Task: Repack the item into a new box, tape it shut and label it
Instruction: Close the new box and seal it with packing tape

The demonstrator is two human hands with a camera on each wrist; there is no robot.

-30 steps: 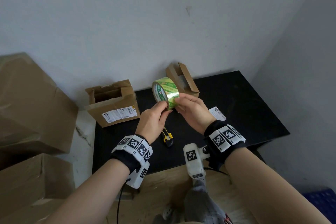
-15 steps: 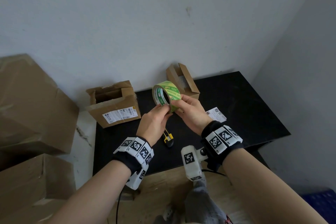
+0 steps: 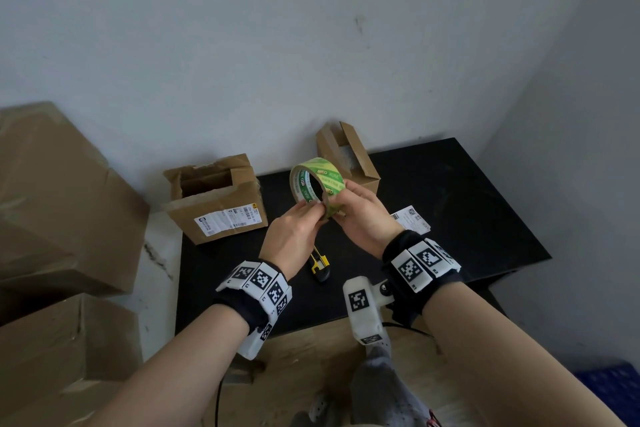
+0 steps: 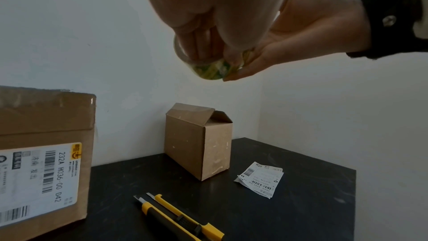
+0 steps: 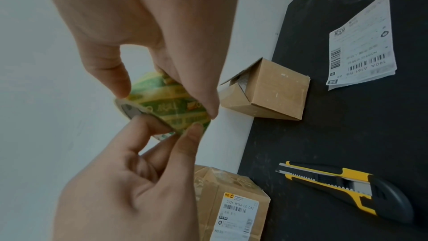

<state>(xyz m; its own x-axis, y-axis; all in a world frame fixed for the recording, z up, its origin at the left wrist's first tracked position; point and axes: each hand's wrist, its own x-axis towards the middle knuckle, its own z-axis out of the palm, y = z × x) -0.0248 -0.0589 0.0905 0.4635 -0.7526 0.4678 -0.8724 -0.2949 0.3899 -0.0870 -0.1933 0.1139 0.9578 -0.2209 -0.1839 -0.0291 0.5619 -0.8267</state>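
Note:
A green and yellow tape roll (image 3: 317, 180) is held up above the black table (image 3: 467, 218). My left hand (image 3: 317, 209) pinches its lower rim, thumb on the outer face. My right hand (image 3: 341, 205) grips the outer face from the right. In the right wrist view both sets of fingertips meet on the tape roll (image 5: 166, 105). A small brown box (image 3: 346, 156) stands at the table's back with its top flaps up. A white shipping label (image 3: 410, 218) lies loose to the right. A larger torn box (image 3: 214, 198) bearing a label stands at the back left, open.
A yellow and black utility knife (image 3: 320, 263) lies on the table under my hands, its blade out a little (image 4: 139, 199). Big cardboard boxes (image 3: 52, 201) are stacked on the left. White walls close the back and the right side.
Both hands keep the tape roll in the air at about the same spot. The roll has turned slightly and my left fingers have shifted along its lower rim.

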